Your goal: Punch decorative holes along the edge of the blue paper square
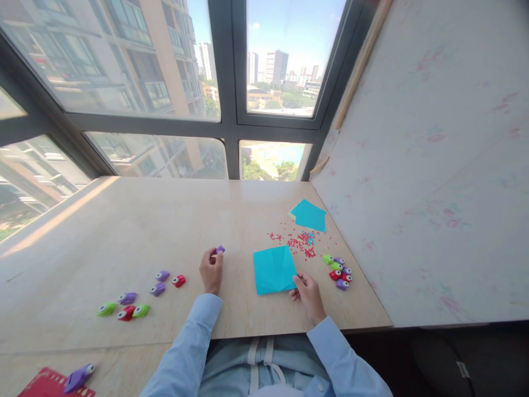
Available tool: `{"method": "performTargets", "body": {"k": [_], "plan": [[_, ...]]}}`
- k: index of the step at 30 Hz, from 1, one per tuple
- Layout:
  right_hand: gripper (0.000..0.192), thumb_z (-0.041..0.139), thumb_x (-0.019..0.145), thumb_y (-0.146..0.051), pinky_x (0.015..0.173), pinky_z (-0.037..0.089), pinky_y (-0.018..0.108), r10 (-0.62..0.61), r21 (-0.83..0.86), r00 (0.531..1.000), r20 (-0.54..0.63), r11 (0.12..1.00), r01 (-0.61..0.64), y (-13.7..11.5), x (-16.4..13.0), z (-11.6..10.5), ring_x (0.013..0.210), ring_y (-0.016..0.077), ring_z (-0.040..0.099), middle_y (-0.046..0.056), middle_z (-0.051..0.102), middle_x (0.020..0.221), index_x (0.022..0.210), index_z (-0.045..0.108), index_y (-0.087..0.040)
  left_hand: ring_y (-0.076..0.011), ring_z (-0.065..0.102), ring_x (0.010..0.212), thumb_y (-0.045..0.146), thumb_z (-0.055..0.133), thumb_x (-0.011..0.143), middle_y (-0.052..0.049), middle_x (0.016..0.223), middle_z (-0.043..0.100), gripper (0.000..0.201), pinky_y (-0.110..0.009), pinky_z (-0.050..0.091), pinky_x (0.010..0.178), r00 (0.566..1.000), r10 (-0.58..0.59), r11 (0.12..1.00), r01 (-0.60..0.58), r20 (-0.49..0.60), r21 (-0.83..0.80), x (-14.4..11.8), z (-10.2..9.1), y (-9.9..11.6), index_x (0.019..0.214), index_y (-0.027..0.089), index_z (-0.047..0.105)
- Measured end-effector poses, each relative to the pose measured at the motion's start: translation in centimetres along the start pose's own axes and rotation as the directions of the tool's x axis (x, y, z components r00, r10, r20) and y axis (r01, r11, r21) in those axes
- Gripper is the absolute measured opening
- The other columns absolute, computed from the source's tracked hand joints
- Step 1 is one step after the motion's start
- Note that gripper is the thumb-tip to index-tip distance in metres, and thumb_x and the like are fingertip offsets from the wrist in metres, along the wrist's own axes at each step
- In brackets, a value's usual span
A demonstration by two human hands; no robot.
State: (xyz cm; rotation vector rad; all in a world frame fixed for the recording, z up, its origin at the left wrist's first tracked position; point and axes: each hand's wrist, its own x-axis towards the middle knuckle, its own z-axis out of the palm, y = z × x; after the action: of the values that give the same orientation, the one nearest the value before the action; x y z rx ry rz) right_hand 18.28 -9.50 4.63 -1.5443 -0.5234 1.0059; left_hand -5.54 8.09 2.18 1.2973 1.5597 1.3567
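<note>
Now blue paper [273, 270] extends leftward from the pinching right hand [309, 296]; left hand [211, 271] grips purple punch [220, 249].

Bright daylight enters through the windows [285, 33] at the top of the frame, glaring along the left edge of the counter [165, 220]; wide-angle distortion stretches the wall [433, 165] at right, the lower right corner dark
</note>
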Motion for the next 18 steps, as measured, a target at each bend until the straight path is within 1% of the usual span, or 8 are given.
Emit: {"method": "performTargets", "body": {"k": [3, 5, 6, 8, 10, 12, 14, 18], "plan": [[0.054, 0.064, 0.071, -0.056, 0.044, 0.048, 0.025, -0.018, -0.026, 1.0, -0.016, 0.999, 0.018, 0.4, 0.1, -1.1, 0.051, 0.0174, 0.06, 0.001, 0.059, 0.062, 0.098, 0.057, -0.01, -0.0154, 0.054, 0.058, 0.049, 0.058, 0.075, -0.004, 0.074, 0.064, 0.047, -0.028, 0.044, 0.059, 0.995, 0.078, 0.995, -0.082, 0.068, 0.056, 0.0, 0.1, -0.3, 0.106, 0.016, 0.066], [0.057, 0.064, 0.072, -0.059, 0.045, 0.049, 0.027, -0.038, -0.052, 0.999, 0.001, 0.998, 0.038, 0.7, 0.1, -1.5, 0.052, 0.0185, 0.06, 0.002, 0.06, 0.063, 0.101, 0.057, -0.01, -0.0156, 0.054, 0.059, 0.048, 0.057, 0.076, -0.005, 0.074, 0.065, 0.045, -0.028, 0.044, 0.06, 0.985, 0.124, 0.986, -0.135, 0.117, 0.096, -0.1, 0.2, -0.3, 0.107, 0.018, 0.067], [0.058, 0.063, 0.073, -0.06, 0.045, 0.049, 0.028, -0.053, -0.071, 0.999, 0.011, 0.996, 0.054, 0.8, 0.1, -1.6, 0.052, 0.0189, 0.06, 0.002, 0.06, 0.063, 0.102, 0.057, -0.01, -0.016, 0.055, 0.059, 0.046, 0.056, 0.077, -0.005, 0.074, 0.065, 0.043, -0.028, 0.045, 0.06, 0.977, 0.141, 0.981, -0.16, 0.16, 0.112, -0.2, 0.3, -0.3, 0.108, 0.019, 0.067], [0.059, 0.06, 0.076, -0.062, 0.046, 0.049, 0.028, -0.095, -0.123, 0.995, 0.018, 0.988, 0.097, 1.1, 0.2, -1.5, 0.051, 0.0196, 0.059, 0.002, 0.059, 0.06, 0.102, 0.058, -0.009, -0.017, 0.057, 0.062, 0.041, 0.055, 0.078, -0.005, 0.076, 0.067, 0.039, -0.029, 0.046, 0.062, 0.945, 0.174, 0.966, -0.218, 0.276, 0.138, -0.5, 0.4, -0.2, 0.108, 0.02, 0.068], [0.058, 0.056, 0.078, -0.063, 0.046, 0.049, 0.029, -0.139, -0.182, 0.99, 0.007, 0.974, 0.138, 1.2, 0.4, -1.3, 0.051, 0.0203, 0.06, 0.004, 0.06, 0.06, 0.102, 0.059, -0.009, -0.0189, 0.059, 0.068, 0.035, 0.053, 0.079, -0.006, 0.079, 0.068, 0.035, -0.032, 0.048, 0.067, 0.896, 0.223, 0.934, -0.309, 0.383, 0.179, -0.9, 0.5, 0.0, 0.107, 0.022, 0.069], [0.059, 0.055, 0.079, -0.063, 0.047, 0.049, 0.029, -0.167, -0.223, 0.986, 0.011, 0.961, 0.165, 1.2, 0.4, -1.0, 0.052, 0.021, 0.062, 0.005, 0.062, 0.062, 0.102, 0.06, -0.009, -0.0216, 0.061, 0.078, 0.031, 0.053, 0.08, -0.007, 0.085, 0.07, 0.032, -0.035, 0.048, 0.075, 0.847, 0.278, 0.88, -0.414, 0.454, 0.232, -1.4, 0.6, 0.2, 0.106, 0.023, 0.07], [0.062, 0.055, 0.078, -0.065, 0.048, 0.05, 0.029, -0.174, -0.242, 0.984, 0.03, 0.954, 0.176, 1.2, 0.5, -0.9, 0.052, 0.0216, 0.062, 0.006, 0.063, 0.063, 0.103, 0.061, -0.008, -0.0237, 0.061, 0.087, 0.028, 0.053, 0.083, -0.008, 0.091, 0.07, 0.03, -0.038, 0.047, 0.081, 0.814, 0.317, 0.829, -0.487, 0.486, 0.276, -1.9, 0.7, 0.4, 0.106, 0.023, 0.07], [0.069, 0.054, 0.077, -0.068, 0.049, 0.051, 0.031, -0.184, -0.261, 0.982, 0.049, 0.946, 0.19, 1.2, 0.6, -0.9, 0.05, 0.0213, 0.061, 0.007, 0.064, 0.062, 0.107, 0.061, -0.006, -0.0244, 0.06, 0.096, 0.023, 0.051, 0.086, -0.007, 0.104, 0.069, 0.028, -0.04, 0.045, 0.088, 0.792, 0.351, 0.758, -0.553, 0.499, 0.345, -2.7, 0.9, 0.7, 0.107, 0.024, 0.069]]}}
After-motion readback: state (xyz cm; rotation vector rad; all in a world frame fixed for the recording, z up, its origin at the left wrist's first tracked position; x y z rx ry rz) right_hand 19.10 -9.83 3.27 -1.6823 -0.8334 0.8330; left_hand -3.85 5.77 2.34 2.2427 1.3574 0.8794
